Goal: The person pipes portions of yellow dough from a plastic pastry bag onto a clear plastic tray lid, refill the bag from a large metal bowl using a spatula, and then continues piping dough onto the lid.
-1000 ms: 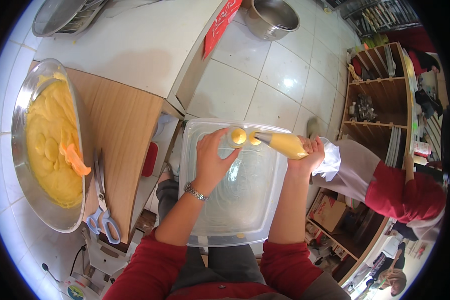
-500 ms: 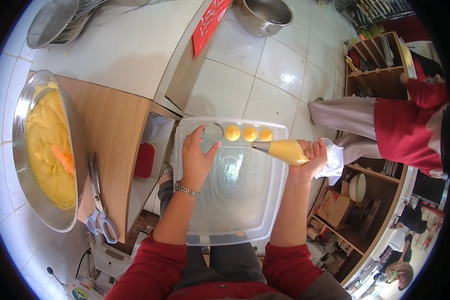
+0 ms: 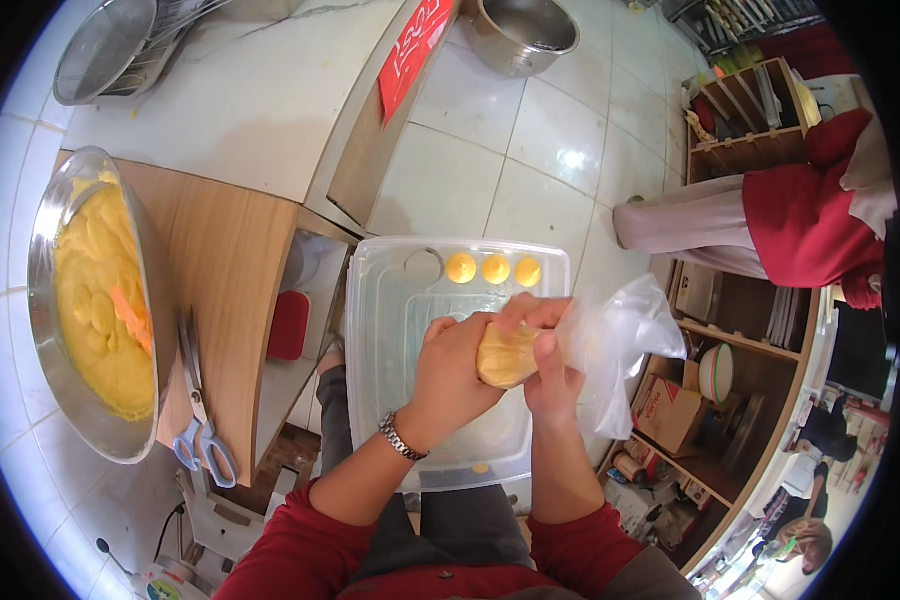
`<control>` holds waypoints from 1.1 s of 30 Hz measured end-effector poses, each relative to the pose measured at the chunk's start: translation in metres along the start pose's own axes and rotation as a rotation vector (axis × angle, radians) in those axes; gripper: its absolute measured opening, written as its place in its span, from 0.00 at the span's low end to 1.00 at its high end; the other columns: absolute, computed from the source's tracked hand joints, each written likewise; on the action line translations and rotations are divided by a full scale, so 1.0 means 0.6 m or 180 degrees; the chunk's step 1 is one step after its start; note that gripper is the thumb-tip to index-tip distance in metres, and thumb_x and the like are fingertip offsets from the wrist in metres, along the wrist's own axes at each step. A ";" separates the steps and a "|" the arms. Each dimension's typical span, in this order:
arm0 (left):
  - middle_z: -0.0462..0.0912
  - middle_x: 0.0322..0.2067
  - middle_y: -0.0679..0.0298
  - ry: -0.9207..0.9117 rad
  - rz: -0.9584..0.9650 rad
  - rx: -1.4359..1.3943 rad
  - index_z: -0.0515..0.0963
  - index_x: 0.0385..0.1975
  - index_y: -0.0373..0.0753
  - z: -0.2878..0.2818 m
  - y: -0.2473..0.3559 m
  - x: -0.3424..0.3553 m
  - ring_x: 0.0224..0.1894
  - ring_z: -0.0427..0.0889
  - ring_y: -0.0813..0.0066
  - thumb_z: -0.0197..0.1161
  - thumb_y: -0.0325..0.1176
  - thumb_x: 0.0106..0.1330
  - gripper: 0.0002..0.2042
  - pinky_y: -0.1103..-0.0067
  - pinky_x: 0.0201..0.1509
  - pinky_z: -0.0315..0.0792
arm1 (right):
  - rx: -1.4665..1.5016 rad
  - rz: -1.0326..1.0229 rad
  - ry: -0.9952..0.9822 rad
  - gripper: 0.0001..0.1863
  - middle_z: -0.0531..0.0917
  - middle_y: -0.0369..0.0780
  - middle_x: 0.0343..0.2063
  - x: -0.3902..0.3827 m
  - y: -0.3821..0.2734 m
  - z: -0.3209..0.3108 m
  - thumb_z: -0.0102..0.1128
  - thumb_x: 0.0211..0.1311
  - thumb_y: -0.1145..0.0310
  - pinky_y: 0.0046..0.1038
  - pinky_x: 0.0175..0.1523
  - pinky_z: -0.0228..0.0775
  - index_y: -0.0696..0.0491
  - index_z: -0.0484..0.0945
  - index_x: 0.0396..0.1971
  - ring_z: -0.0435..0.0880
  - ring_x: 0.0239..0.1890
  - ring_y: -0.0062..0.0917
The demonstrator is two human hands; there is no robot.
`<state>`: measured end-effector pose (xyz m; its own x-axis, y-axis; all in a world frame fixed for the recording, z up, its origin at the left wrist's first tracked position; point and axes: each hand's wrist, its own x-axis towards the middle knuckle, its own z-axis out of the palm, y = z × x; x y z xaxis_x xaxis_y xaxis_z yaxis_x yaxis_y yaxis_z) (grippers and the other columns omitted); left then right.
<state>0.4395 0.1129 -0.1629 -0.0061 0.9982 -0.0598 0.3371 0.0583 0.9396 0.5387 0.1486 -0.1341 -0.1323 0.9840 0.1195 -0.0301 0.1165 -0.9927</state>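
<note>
Both hands are on a clear piping bag (image 3: 507,357) filled with yellow batter, over a translucent plastic container lid or tray (image 3: 380,440). My left hand (image 3: 457,372) is closed around the filled part, and its metal nozzle is hidden. With fingers and thumb, my right hand (image 3: 550,375) grips the bag near its top; the loose plastic end (image 3: 620,345) spreads out to the right. Along the tray's far edge sit three round piped mounds (image 3: 496,269) of yellow batter. Left of them lies a thin metal ring (image 3: 441,265), touched by neither hand.
To the left, a steel bowl (image 3: 150,385) of yellow batter with an orange scraper (image 3: 132,318) stands on a wooden counter (image 3: 220,230) beside scissors (image 3: 200,410). A steel pot (image 3: 523,40) is on the tiled floor. Another person (image 3: 800,225) stands at right by wooden shelves (image 3: 740,345).
My left hand has let go of the ring and moved to the piping bag. The bag has swung from lying level, nozzle leftward, and my right hand has shifted left; its loose end is spread out.
</note>
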 end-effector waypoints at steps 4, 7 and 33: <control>0.75 0.35 0.56 -0.0490 0.0095 0.0204 0.69 0.39 0.35 -0.010 -0.018 0.003 0.38 0.74 0.62 0.67 0.31 0.41 0.22 0.72 0.46 0.61 | 0.0364 0.0463 0.0007 0.17 0.76 0.42 0.20 -0.004 0.026 0.003 0.39 0.66 0.58 0.40 0.54 0.60 0.52 0.64 0.22 0.75 0.33 0.30; 0.68 0.46 0.51 -0.0404 0.0016 0.0245 0.62 0.49 0.33 -0.028 -0.029 0.004 0.50 0.67 0.58 0.67 0.29 0.42 0.30 0.69 0.54 0.58 | 0.1188 0.1077 0.0471 0.19 0.73 0.40 0.16 0.010 0.038 0.007 0.39 0.66 0.56 0.39 0.57 0.59 0.50 0.61 0.17 0.75 0.29 0.29; 0.61 0.51 0.44 0.0781 -0.0488 -0.0449 0.52 0.54 0.29 -0.028 -0.136 -0.002 0.54 0.63 0.50 0.62 0.22 0.49 0.32 0.68 0.58 0.59 | 0.1469 -0.0052 -0.0641 0.12 0.69 0.33 0.17 0.103 0.182 0.069 0.52 0.59 0.63 0.21 0.33 0.62 0.54 0.65 0.37 0.69 0.21 0.19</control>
<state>0.3961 0.1072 -0.2341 -0.2793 0.9504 -0.1373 0.1810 0.1925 0.9645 0.4864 0.2162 -0.2343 -0.3154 0.9317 0.1803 -0.4627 0.0149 -0.8864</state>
